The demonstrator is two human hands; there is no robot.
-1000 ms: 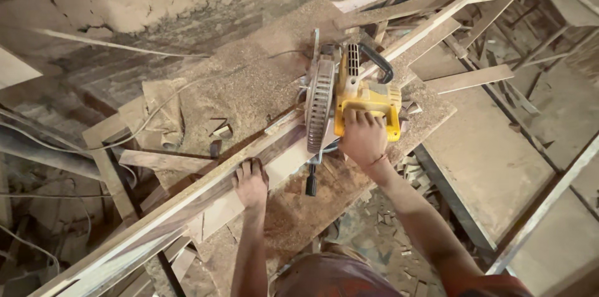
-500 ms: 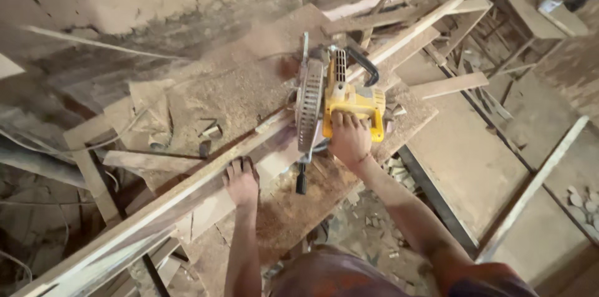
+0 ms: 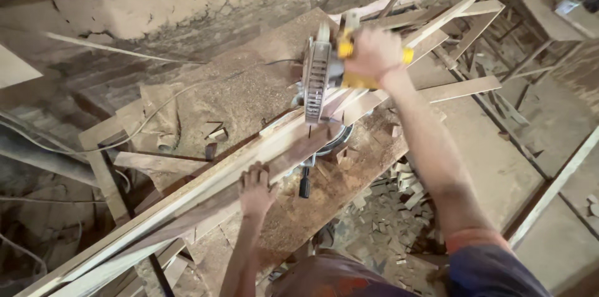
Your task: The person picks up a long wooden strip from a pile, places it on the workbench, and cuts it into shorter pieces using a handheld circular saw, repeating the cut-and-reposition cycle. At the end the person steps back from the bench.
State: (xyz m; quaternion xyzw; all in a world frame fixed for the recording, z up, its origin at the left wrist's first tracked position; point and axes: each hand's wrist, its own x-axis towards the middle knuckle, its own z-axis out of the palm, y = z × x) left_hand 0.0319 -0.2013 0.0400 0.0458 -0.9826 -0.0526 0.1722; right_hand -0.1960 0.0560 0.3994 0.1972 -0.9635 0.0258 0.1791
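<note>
Saw head [image 3: 324, 75] raised since earlier, right hand [image 3: 373, 53] fingers clamped on it, left hand [image 3: 256, 189] flat on diagonal plank [image 3: 187, 200].

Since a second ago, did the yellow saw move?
Yes. The right hand has swung the yellow saw up, away from the long wooden board that the left hand presses down.

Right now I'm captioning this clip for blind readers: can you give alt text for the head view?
A person's right hand grips the handle of a yellow mitre saw while the left hand presses long wooden strips flat on a sawdust-covered bench. Offcuts litter the floor below.
</note>
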